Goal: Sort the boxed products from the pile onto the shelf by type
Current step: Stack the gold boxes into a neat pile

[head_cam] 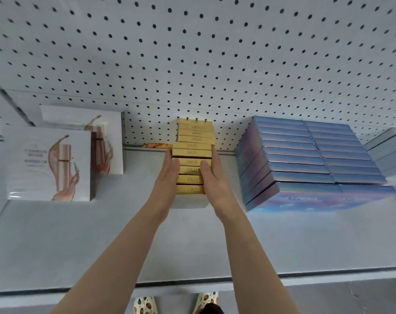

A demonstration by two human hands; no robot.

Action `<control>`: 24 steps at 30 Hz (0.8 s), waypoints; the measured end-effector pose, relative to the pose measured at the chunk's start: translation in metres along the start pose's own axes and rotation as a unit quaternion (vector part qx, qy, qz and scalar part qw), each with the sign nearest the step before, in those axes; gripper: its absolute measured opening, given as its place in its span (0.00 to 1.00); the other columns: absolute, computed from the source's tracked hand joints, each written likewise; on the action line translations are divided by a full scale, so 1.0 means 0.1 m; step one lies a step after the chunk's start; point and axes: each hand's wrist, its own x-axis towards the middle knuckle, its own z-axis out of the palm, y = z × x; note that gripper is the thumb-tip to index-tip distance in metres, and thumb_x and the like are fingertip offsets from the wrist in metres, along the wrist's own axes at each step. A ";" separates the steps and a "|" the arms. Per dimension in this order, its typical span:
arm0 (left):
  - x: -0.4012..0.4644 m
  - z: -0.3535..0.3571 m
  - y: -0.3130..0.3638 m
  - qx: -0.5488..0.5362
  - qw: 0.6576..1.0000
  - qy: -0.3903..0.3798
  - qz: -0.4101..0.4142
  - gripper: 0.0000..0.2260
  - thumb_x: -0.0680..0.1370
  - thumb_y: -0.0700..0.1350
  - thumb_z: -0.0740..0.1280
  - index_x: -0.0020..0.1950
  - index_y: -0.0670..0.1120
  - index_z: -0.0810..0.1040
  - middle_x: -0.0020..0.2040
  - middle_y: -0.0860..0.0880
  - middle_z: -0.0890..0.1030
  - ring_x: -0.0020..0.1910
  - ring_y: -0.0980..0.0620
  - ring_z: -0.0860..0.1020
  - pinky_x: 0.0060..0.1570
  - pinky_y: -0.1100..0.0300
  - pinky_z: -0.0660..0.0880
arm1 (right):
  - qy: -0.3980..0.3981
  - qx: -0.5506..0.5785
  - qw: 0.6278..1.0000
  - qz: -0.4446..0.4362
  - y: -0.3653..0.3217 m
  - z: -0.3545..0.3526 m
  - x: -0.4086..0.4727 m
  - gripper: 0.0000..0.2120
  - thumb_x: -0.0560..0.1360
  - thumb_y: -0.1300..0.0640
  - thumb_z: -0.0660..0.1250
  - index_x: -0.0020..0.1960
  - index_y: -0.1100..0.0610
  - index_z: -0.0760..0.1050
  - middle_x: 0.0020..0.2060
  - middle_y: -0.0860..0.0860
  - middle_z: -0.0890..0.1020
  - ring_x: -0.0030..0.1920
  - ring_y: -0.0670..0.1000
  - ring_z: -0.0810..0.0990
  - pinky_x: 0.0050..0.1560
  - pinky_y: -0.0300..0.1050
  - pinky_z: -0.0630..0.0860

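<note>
Gold boxes (193, 152): a single row on the shelf (192, 245), running from near the hands back to the pegboard wall (192, 53); each box lies crosswise, so the row's long axis points straight away from the person.
Left hand (167, 175): flat, fingers straight, pressed against the left side of the row at its near half.
Right hand (211, 175): the same on the right side, fingers straight and touching the box ends; neither hand curls round a box.
Key relation: the row sits squarely between the two palms, equally near both, its far end at the wall.
Step, as I judge it: squaring the row, which looks slightly stepped midway.
Neighbours: white cartons (49, 164) well apart to the left, iridescent blue boxes (305, 159) near on the right.
Risk: uneven pressure could skew the row.
</note>
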 end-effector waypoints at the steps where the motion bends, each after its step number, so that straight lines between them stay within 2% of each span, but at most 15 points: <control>1: 0.01 -0.04 0.00 -0.009 1.000 0.011 -0.002 0.27 0.76 0.67 0.57 0.75 0.67 0.58 0.70 0.60 0.73 0.68 0.54 0.73 0.70 0.44 0.67 | -0.005 0.006 1.000 0.001 -0.03 0.03 0.00 0.25 0.85 0.48 0.53 0.79 0.40 0.51 0.69 0.39 0.73 0.64 0.37 0.73 0.69 0.44 0.70; 4: 0.00 -0.12 0.03 -0.026 1.000 0.012 -0.006 0.26 0.76 0.65 0.58 0.75 0.67 0.60 0.69 0.59 0.74 0.68 0.54 0.74 0.70 0.44 0.68 | -0.027 0.004 1.000 -0.001 -0.07 0.10 -0.04 0.25 0.84 0.47 0.54 0.79 0.40 0.51 0.68 0.39 0.73 0.64 0.40 0.74 0.67 0.43 0.71; 7: -0.01 -0.15 0.09 -0.029 0.999 -0.010 -0.010 0.28 0.77 0.66 0.59 0.76 0.62 0.61 0.68 0.57 0.76 0.67 0.52 0.75 0.68 0.45 0.70 | 0.088 -0.068 0.994 -0.016 -0.18 0.08 0.01 0.24 0.83 0.45 0.57 0.77 0.47 0.60 0.67 0.44 0.72 0.68 0.45 0.71 0.66 0.40 0.67; 9: 0.09 -0.21 0.14 -0.015 0.999 -0.016 -0.026 0.35 0.74 0.72 0.59 0.77 0.59 0.59 0.70 0.55 0.75 0.68 0.50 0.74 0.69 0.43 0.68 | 0.126 -0.071 0.990 0.001 -0.31 -0.04 0.14 0.28 0.83 0.45 0.57 0.79 0.51 0.56 0.74 0.48 0.67 0.73 0.48 0.65 0.71 0.43 0.62; 10: 0.18 -0.24 0.16 -0.016 0.999 -0.015 -0.037 0.40 0.71 0.76 0.59 0.78 0.58 0.59 0.70 0.55 0.74 0.68 0.51 0.73 0.70 0.42 0.65 | 0.112 -0.055 0.992 0.016 -0.37 -0.10 0.24 0.28 0.83 0.45 0.56 0.80 0.51 0.54 0.73 0.47 0.69 0.72 0.48 0.68 0.71 0.43 0.62; 12: 0.35 -0.30 0.22 -0.012 0.997 -0.010 -0.070 0.43 0.67 0.80 0.57 0.76 0.59 0.62 0.69 0.56 0.75 0.69 0.52 0.72 0.72 0.43 0.61 | 0.063 -0.036 0.996 0.053 -0.47 -0.16 0.44 0.26 0.84 0.46 0.54 0.80 0.50 0.53 0.59 0.43 0.76 0.55 0.43 0.76 0.61 0.42 0.65; 13: 0.42 -0.31 0.24 -0.012 0.996 -0.013 -0.086 0.42 0.67 0.80 0.56 0.75 0.58 0.64 0.69 0.55 0.75 0.69 0.52 0.72 0.72 0.44 0.60 | 0.043 -0.038 0.996 0.065 -0.49 -0.15 0.53 0.24 0.84 0.47 0.53 0.79 0.49 0.55 0.55 0.43 0.78 0.49 0.43 0.76 0.59 0.44 0.67; 14: 0.47 -0.29 0.29 -0.015 0.995 -0.015 -0.098 0.41 0.68 0.79 0.56 0.75 0.58 0.66 0.68 0.54 0.77 0.68 0.51 0.73 0.72 0.44 0.62 | 0.030 -0.038 0.997 0.068 -0.49 -0.13 0.60 0.21 0.84 0.48 0.52 0.77 0.47 0.58 0.56 0.45 0.79 0.50 0.46 0.77 0.59 0.48 0.71; 16: 0.44 -0.20 0.40 -0.024 0.994 -0.020 -0.101 0.33 0.76 0.72 0.53 0.72 0.51 0.71 0.63 0.48 0.81 0.62 0.48 0.79 0.66 0.45 0.71 | 0.008 -0.034 0.997 0.065 -0.42 -0.05 0.71 0.18 0.84 0.48 0.52 0.73 0.44 0.63 0.59 0.47 0.80 0.57 0.50 0.79 0.63 0.55 0.75; 17: 0.42 -0.16 0.44 -0.022 0.995 -0.021 -0.093 0.29 0.80 0.67 0.52 0.70 0.49 0.72 0.61 0.46 0.82 0.58 0.47 0.81 0.62 0.45 0.75 | -0.002 -0.026 0.998 0.062 -0.39 -0.01 0.74 0.17 0.84 0.48 0.52 0.72 0.44 0.64 0.59 0.47 0.80 0.59 0.51 0.79 0.64 0.56 0.74; 20: 0.48 -0.11 0.43 -0.039 0.997 -0.014 -0.069 0.20 0.82 0.61 0.53 0.69 0.52 0.70 0.61 0.44 0.81 0.57 0.45 0.82 0.59 0.44 0.77 | -0.026 -0.003 0.998 0.054 -0.40 0.06 0.72 0.16 0.85 0.51 0.50 0.72 0.43 0.63 0.60 0.48 0.79 0.60 0.51 0.78 0.64 0.55 0.75; 24: 0.49 -0.10 0.42 -0.037 0.998 -0.017 -0.049 0.15 0.84 0.56 0.53 0.67 0.54 0.70 0.61 0.44 0.80 0.57 0.44 0.81 0.59 0.43 0.77 | -0.034 0.028 0.998 0.052 -0.42 0.05 0.72 0.15 0.85 0.54 0.50 0.70 0.44 0.63 0.57 0.47 0.79 0.58 0.50 0.79 0.61 0.50 0.76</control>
